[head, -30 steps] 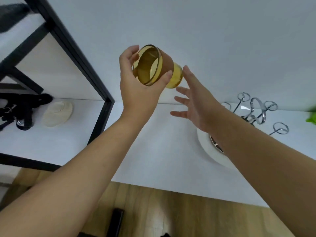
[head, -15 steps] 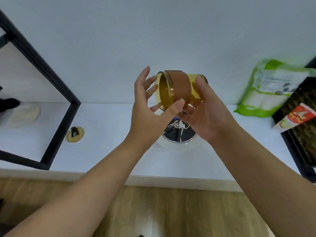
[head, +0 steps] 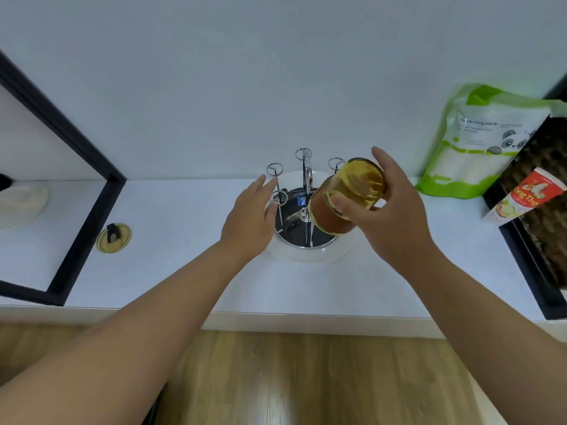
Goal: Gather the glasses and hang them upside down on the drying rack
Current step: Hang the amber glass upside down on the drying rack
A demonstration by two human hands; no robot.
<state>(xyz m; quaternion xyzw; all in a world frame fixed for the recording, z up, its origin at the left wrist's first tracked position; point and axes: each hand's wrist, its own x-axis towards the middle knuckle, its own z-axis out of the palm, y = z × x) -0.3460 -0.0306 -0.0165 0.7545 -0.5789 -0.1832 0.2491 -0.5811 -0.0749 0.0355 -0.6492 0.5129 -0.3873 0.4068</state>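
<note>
My right hand [head: 388,216] grips an amber glass [head: 352,191] with a brown band. The glass is tilted mouth-down to the left, over the right side of the drying rack [head: 303,179]. The rack has chrome prongs ending in small rings and stands on a round white base [head: 306,256] on the white counter. Beside the rack's left prongs, my left hand [head: 250,219] is empty, its fingers spread and fingertips close to a ring. No other glass shows.
A yellow lid [head: 113,237] lies on the counter by a black frame [head: 82,228]. A green-and-white pouch [head: 478,142] leans on the wall at right, next to a black shelf with a red packet [head: 518,194]. Wooden floor lies below the counter edge.
The glass passed from my left hand to my right hand, turned mouth-down and came lower over the rack. My left hand let go and moved to the rack's left side. The view swung right.
</note>
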